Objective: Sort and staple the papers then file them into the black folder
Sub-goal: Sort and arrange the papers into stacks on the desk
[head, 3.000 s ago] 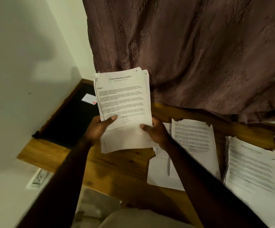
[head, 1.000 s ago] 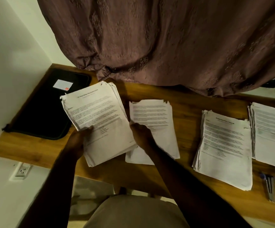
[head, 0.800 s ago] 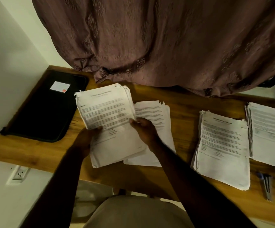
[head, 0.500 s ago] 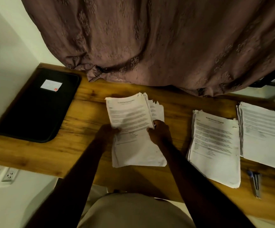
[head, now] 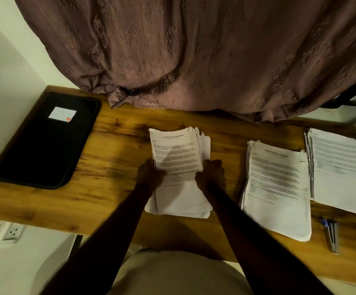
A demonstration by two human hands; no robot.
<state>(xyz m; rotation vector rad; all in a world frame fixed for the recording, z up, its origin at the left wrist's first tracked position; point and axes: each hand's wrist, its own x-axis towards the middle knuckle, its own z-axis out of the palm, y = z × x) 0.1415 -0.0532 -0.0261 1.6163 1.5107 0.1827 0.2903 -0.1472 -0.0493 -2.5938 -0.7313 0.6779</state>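
A heading ending in "Documentation" was printed atop the middle paper stack (head: 177, 150); its preceding word was only partly legible. The heading of the neighbouring stack (head: 277, 184) and the label (head: 62, 114) on the black folder (head: 41, 150) could not be read.

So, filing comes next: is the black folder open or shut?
Shut. The black folder lies flat on the desk, its labelled cover facing up, no inside pockets or papers showing.
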